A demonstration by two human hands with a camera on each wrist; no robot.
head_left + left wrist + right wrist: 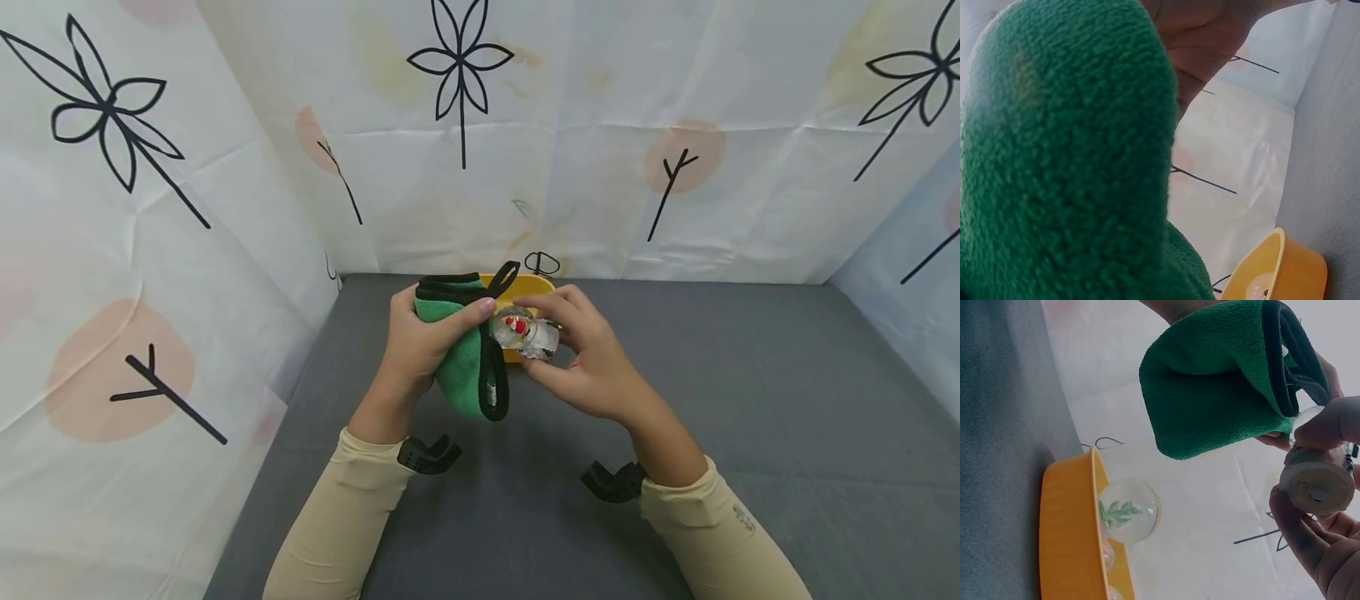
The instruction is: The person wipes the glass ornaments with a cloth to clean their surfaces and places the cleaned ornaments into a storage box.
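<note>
In the head view my left hand [425, 343] grips a folded green cloth [459, 379] with black edging, its thumb laid over the front. My right hand [592, 358] holds a small snow globe [525, 332] by its base, between thumb and fingers. A red and white figure shows inside the clear ball, which is tilted toward the cloth and is at its black edge. From the right wrist view, the globe's pale round underside [1317, 487] faces the camera. The cloth [1066, 156] fills much of the left wrist view and hides most of the left fingers.
Behind the hands a yellow bin [536, 287] stands on the grey table [750, 375]. In the right wrist view it holds a clear globe with a green plant shape [1129, 509] and other round things. Patterned white fabric [585, 167] rises at the table's back and sides.
</note>
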